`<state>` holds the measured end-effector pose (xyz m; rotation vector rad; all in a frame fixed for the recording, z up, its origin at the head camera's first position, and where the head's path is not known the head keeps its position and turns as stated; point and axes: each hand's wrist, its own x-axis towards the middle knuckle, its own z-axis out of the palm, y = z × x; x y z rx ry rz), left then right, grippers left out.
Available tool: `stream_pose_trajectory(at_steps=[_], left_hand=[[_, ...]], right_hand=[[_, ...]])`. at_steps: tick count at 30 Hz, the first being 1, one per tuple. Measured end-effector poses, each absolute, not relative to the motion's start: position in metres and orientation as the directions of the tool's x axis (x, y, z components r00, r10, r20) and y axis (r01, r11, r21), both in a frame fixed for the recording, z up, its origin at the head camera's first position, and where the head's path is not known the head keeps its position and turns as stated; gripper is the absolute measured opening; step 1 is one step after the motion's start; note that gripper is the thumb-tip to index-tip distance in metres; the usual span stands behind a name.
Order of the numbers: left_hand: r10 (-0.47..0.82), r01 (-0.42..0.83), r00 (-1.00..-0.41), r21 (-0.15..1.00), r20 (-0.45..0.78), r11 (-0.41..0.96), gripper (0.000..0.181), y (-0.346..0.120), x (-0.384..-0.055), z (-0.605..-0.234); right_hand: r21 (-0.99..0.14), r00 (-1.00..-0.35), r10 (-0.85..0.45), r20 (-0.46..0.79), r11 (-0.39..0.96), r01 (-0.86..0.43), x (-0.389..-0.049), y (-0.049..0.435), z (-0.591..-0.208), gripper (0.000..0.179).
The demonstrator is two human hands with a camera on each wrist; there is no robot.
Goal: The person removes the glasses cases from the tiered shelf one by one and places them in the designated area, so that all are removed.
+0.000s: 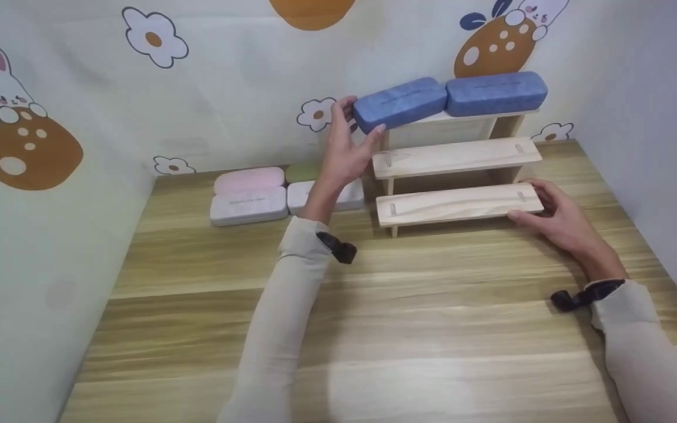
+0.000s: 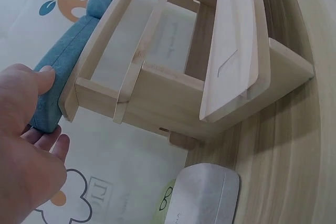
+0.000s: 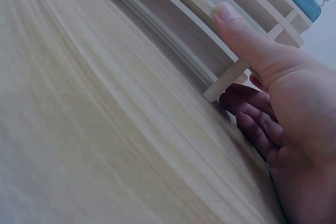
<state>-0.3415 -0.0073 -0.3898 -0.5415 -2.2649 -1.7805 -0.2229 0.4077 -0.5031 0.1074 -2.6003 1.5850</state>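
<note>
A three-tier wooden shelf rack (image 1: 459, 205) stands against the back wall. Two blue glasses cases lie end to end on its top tier. My left hand (image 1: 347, 150) grips the outer end of the left blue glasses case (image 1: 400, 104), which sits at a slant; in the left wrist view the thumb is on its near side and the fingers under its end. The right blue glasses case (image 1: 496, 94) touches it. At the bottom tier's right end, my right hand (image 1: 562, 220) holds the rack, its thumb on the board's front edge and its other fingers behind the side panel.
Left of the rack, a pink case (image 1: 249, 179), a green case (image 1: 302, 171) and two pale grey cases, one of them (image 1: 248, 207) at the left front, lie close together on the wooden table (image 1: 197, 329). Patterned walls enclose the back and sides.
</note>
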Motion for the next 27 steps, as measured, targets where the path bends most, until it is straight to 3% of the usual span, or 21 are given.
stream_pose_trajectory(at_steps=[19,27], left_hand=[[0.17,0.509,-0.855,0.856,0.49,0.089,0.065,-0.013,-0.326,-0.402],[0.136,0.504,-0.86,0.861,0.492,0.073,0.077,-0.016,-0.319,-0.409]], right_hand=[[-0.858,-0.987,-0.03,0.155,0.491,-0.15,-0.226,0.41,-0.507,0.071],[-0.894,-0.988,-0.04,0.149,0.421,-0.152,-0.224,0.409,-0.505,0.069]])
